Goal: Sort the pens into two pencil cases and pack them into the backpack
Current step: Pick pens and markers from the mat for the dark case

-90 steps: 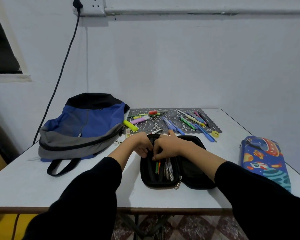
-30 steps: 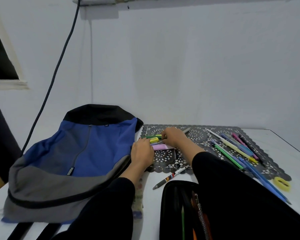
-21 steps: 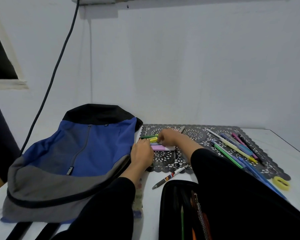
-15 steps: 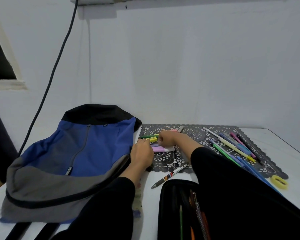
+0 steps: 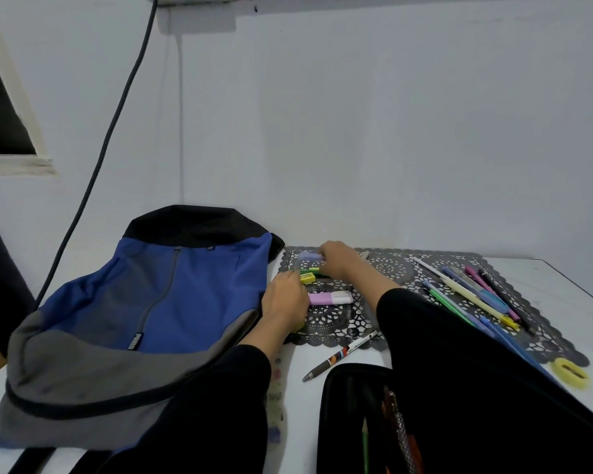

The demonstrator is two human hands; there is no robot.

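Observation:
The blue and grey backpack (image 5: 151,302) lies flat on the left of the table. My left hand (image 5: 285,301) is beside it at the mat's left edge, curled round a yellow highlighter (image 5: 307,278). My right hand (image 5: 339,263) reaches to the mat's far left corner and pinches a pale lavender highlighter (image 5: 309,256), just above a green pen (image 5: 308,269). A pink highlighter (image 5: 329,298) lies between my hands. The open black pencil case (image 5: 343,398) sits at the bottom, with several pens inside and my right sleeve over part of it.
Several pens (image 5: 476,295) lie on the right part of the black lace mat (image 5: 391,268). A patterned pen (image 5: 339,354) rests on the white table (image 5: 562,289) in front of the mat. A yellow sharpener (image 5: 569,372) is at the right. A cable (image 5: 117,114) hangs down the wall.
My hands left the black case and went to the mat's left side. In the last half second my right hand slid farther back, onto the lavender highlighter. My left hand stayed put.

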